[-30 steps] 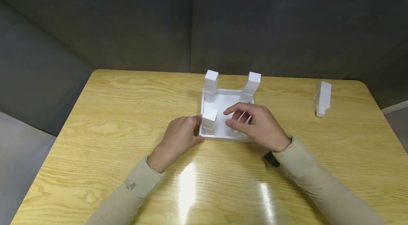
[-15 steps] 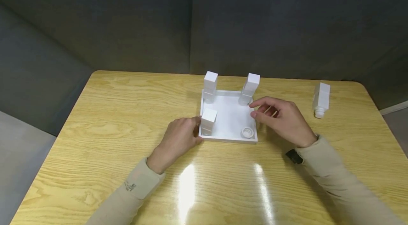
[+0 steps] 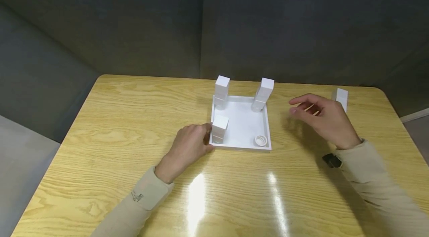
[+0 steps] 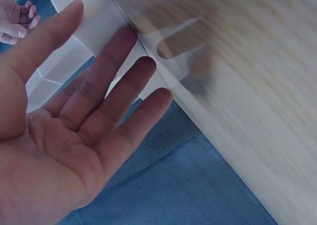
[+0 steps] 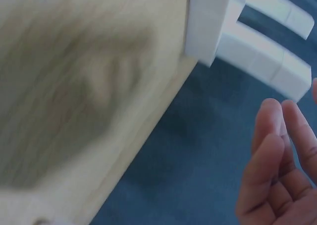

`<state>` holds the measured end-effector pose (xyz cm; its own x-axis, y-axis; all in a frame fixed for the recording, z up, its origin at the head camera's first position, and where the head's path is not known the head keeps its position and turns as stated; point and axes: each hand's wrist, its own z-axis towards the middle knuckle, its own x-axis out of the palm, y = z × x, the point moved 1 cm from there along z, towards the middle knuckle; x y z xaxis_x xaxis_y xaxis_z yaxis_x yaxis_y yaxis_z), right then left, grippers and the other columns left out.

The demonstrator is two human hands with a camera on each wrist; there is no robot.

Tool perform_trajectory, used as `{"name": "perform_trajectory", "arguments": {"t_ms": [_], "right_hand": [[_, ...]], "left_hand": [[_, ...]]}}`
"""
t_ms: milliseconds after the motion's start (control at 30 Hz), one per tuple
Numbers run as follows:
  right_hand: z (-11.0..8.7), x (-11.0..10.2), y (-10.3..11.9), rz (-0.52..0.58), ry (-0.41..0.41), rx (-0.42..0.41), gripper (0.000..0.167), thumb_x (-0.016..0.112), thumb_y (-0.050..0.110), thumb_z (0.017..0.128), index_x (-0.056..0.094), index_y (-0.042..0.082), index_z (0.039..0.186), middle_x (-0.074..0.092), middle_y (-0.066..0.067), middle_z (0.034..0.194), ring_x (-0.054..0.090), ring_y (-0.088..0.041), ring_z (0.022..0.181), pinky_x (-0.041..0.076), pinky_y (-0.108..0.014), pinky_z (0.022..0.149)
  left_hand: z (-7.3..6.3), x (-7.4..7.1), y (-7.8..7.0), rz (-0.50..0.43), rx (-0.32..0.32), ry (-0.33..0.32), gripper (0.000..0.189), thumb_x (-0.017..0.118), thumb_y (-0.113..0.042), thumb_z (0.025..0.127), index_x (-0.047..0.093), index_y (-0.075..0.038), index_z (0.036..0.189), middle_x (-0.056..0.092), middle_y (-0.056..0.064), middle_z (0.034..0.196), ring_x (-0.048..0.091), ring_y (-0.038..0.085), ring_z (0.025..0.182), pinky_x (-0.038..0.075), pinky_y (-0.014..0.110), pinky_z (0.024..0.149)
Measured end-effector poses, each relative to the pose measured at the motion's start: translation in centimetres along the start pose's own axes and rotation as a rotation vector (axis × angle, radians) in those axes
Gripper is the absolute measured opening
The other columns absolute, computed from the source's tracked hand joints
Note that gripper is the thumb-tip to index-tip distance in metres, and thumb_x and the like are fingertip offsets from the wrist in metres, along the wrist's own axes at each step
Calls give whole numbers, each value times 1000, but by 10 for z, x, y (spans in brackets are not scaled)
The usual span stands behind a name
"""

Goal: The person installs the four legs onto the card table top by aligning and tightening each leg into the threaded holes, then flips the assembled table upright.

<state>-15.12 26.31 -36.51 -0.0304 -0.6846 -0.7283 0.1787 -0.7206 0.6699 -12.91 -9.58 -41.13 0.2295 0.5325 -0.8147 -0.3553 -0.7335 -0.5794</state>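
A white, tray-like square piece [image 3: 242, 121] with a low rim lies on the table. Upright white square posts stand at its back left [image 3: 222, 91], back right [image 3: 263, 93] and front left [image 3: 220, 128] corners. Its front right corner holds a white threaded ring [image 3: 260, 140]. My left hand [image 3: 189, 147] rests against the left side near the front left post; the left wrist view shows its fingers extended at the white wall. My right hand [image 3: 323, 119] is raised over the table to the right, empty, fingers loosely bent. Behind it shows the top of another white square post [image 3: 341, 97], otherwise hidden by the hand.
The wooden table [image 3: 134, 114] has rounded back corners and bright light reflections at the front. Dark partition panels [image 3: 201, 24] stand behind it. A black band [image 3: 332, 160] shows at the right wrist.
My right hand has moved right, away from above the tray-like piece, uncovering the threaded ring and now covering most of the lying post. My left hand stays in place.
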Motion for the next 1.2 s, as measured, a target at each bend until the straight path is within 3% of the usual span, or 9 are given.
{"name": "perform_trajectory", "arguments": {"t_ms": [167, 433, 733, 800, 867, 967, 1100, 1200], "right_hand": [[3, -21, -15, -33, -33, 58, 27, 82, 29, 101, 80, 15, 124, 74, 2, 104, 63, -13, 82, 48, -22, 66], [7, -41, -36, -109, -23, 81, 30, 80, 35, 102, 79, 14, 124, 73, 11, 97, 64, -8, 77, 50, -26, 57], [16, -52, -70, -274, 16, 113, 44, 74, 41, 106, 75, 4, 128, 74, -21, 113, 59, 10, 71, 47, -31, 57], [17, -55, -79, -303, 15, 129, 47, 73, 42, 106, 74, 2, 129, 72, -24, 116, 67, -2, 76, 47, -35, 61], [19, -57, -88, -332, 13, 144, 50, 71, 43, 107, 72, 0, 132, 70, -27, 121, 73, -22, 84, 47, -39, 63], [21, -60, -101, -366, 16, 181, 57, 67, 43, 108, 64, -4, 140, 63, -35, 128, 66, -52, 104, 49, -54, 69], [24, -63, -115, -397, 61, 247, 73, 61, 49, 109, 46, -7, 154, 54, -42, 136, 53, -60, 117, 45, -72, 81], [26, -63, -124, -423, 70, 279, 83, 57, 55, 109, 36, -7, 161, 50, -42, 137, 51, -61, 118, 43, -76, 83]], "left_hand": [[0, 0, 0, 0, 3, -6, 62, 99, -5, 79, 70, 13, 131, 73, 7, 82, 60, 16, 71, 52, 35, 67], [2, -1, 0, -5, -2, -2, 62, 99, -5, 80, 70, 13, 131, 71, 5, 80, 58, 16, 70, 49, 33, 66], [2, 0, 1, 1, 3, 3, 57, 99, -5, 80, 72, 13, 127, 70, 4, 79, 57, 16, 70, 50, 33, 66], [1, 1, 1, 3, 7, 1, 57, 99, -5, 80, 72, 13, 127, 70, 4, 79, 58, 16, 70, 50, 33, 66], [2, 1, 1, 2, 8, -3, 58, 99, -5, 80, 72, 13, 128, 71, 5, 80, 58, 15, 70, 50, 33, 65], [1, 0, 1, 8, 8, -8, 60, 99, -5, 80, 71, 13, 129, 70, 5, 79, 58, 15, 69, 50, 32, 65], [1, -1, 0, 13, 9, -6, 61, 98, -5, 80, 70, 14, 131, 69, 4, 78, 56, 16, 69, 49, 32, 65], [1, 0, 0, 20, 7, -4, 62, 98, -5, 80, 70, 14, 132, 68, 4, 78, 56, 16, 70, 47, 32, 65]]}}
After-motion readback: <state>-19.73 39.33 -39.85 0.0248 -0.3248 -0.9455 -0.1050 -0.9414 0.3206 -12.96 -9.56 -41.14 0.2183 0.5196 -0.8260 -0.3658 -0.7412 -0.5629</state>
